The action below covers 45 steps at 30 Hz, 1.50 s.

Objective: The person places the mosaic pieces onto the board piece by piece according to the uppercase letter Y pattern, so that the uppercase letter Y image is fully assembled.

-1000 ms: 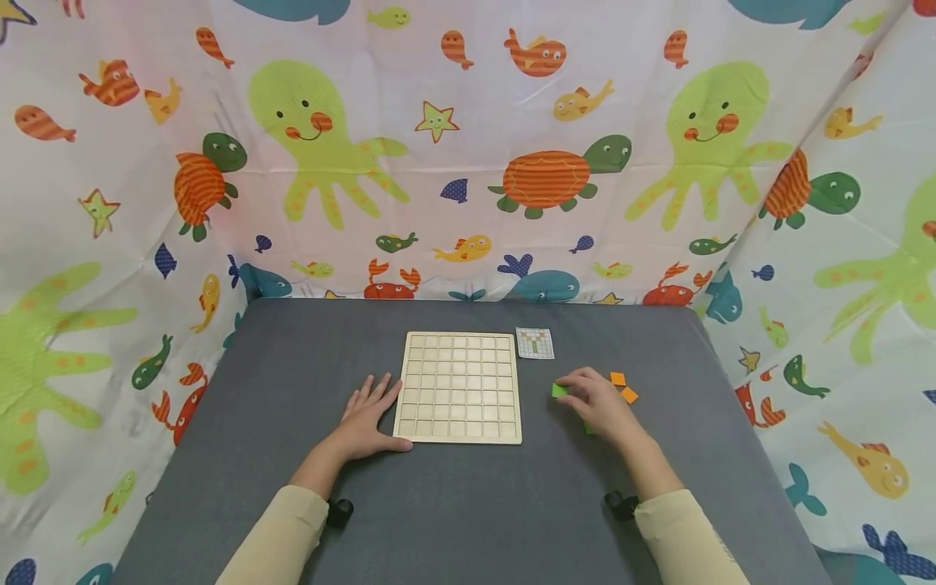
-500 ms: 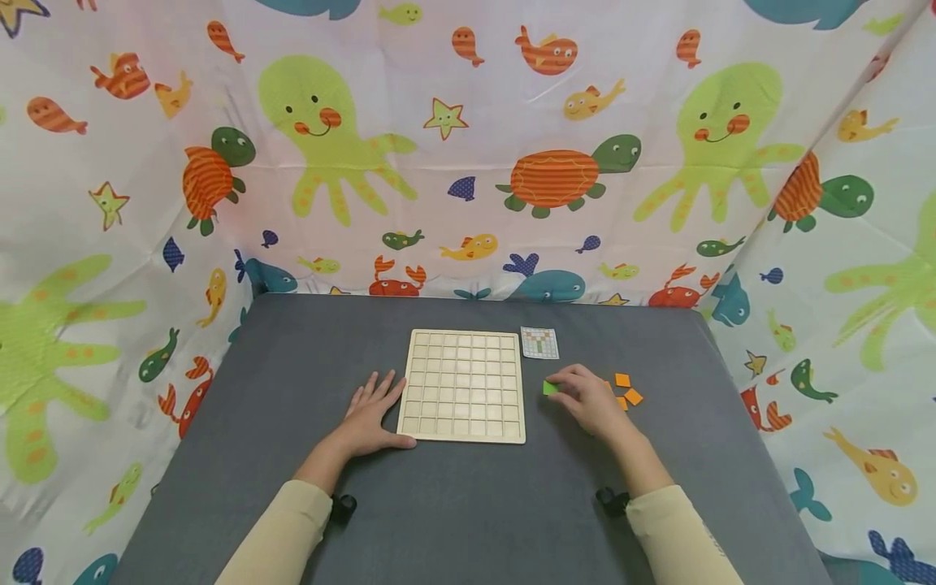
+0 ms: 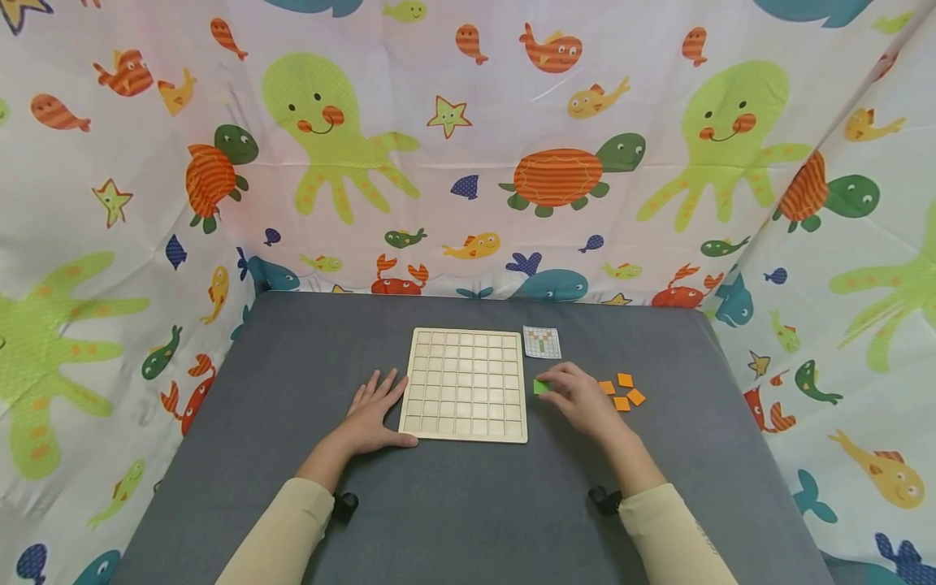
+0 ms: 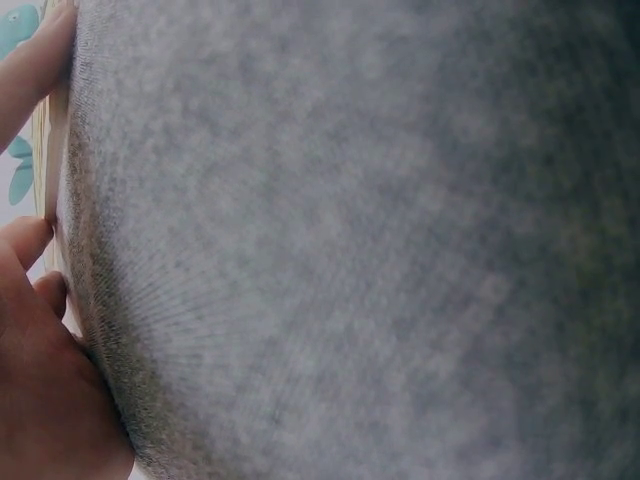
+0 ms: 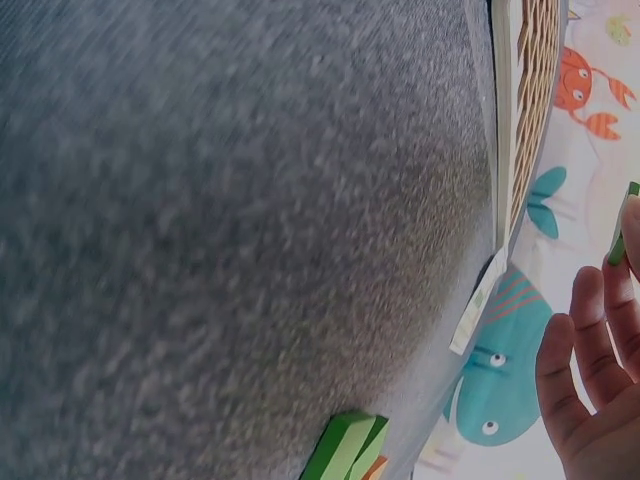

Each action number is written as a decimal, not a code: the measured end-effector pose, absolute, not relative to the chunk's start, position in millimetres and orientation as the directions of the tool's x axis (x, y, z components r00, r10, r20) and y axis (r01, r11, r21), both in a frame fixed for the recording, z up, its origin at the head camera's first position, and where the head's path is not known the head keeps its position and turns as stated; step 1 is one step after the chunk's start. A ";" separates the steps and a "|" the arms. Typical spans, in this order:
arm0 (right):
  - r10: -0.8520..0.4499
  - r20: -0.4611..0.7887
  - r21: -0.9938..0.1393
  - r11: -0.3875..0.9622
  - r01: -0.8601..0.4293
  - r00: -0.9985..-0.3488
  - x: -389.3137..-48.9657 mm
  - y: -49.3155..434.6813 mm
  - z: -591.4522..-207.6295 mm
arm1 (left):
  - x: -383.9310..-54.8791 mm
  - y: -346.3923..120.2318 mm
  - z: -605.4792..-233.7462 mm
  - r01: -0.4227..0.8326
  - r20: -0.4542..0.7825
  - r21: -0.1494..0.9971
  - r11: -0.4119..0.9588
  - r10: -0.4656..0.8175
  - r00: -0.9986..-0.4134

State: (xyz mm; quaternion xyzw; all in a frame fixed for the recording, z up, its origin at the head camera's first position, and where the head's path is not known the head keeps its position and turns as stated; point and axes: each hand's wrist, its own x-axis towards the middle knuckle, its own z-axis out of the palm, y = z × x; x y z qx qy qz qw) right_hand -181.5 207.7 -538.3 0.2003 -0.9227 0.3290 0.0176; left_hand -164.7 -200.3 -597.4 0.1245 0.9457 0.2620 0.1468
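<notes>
A green tile (image 3: 540, 387) hovers beside the gridded board (image 3: 464, 386).

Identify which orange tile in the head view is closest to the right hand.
The leftmost orange tile, just beside the right hand, which holds a green tile. The other three all lie farther right.

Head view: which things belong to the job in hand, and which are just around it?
Job, likely:
green tile, pinched by the right hand
wooden grid board, touched by the left hand
four orange tiles
printed pattern card

Just around it:
sea-animal curtain
grey table covering
black wrist devices
</notes>
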 end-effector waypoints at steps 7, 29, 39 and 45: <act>-0.365 0.165 -0.603 0.698 -0.387 -0.916 -180.8 200.4 -538.5 | -165.6 -199.5 -598.0 0.170 -0.202 0.542 0.823 0.324 -0.924; -0.433 0.191 -0.594 0.664 -0.455 -0.881 -183.9 163.5 -538.2 | -166.6 -197.3 -589.1 0.153 -0.219 0.527 0.836 0.308 -0.926; -0.447 0.174 -0.587 0.668 -0.457 -0.877 -185.0 151.9 -544.1 | -166.1 -197.2 -593.2 0.153 -0.226 0.521 0.840 0.309 -0.924; -0.458 0.153 -0.604 0.658 -0.450 -0.876 -184.8 141.4 -544.9 | -164.0 -197.2 -594.4 0.139 -0.228 0.521 0.842 0.294 -0.928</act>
